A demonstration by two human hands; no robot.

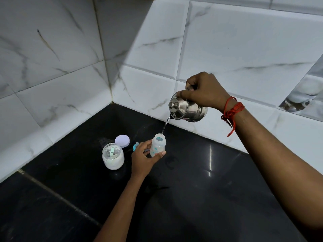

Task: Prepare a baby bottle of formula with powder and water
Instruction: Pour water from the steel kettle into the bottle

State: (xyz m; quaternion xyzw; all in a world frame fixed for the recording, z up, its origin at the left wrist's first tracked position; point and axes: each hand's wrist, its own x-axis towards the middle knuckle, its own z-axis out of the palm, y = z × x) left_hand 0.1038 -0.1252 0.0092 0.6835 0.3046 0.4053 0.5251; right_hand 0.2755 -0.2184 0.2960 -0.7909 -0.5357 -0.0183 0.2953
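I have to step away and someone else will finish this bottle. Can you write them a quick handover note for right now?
Right hand: grips a steel kettle, tilted, water stream falling into the bottle.
Left hand: steadies the open baby bottle upright on the black counter.
Left of it: open formula jar with scoop inside, its lilac lid behind, a blue bottle part beside the hand.
Done: bottle and jar opened, water going in.
Left: stop pouring, close the bottle, shake. Powder in the bottle: cannot tell.

Shiny steel pot (189,109), glossy counter (192,189)
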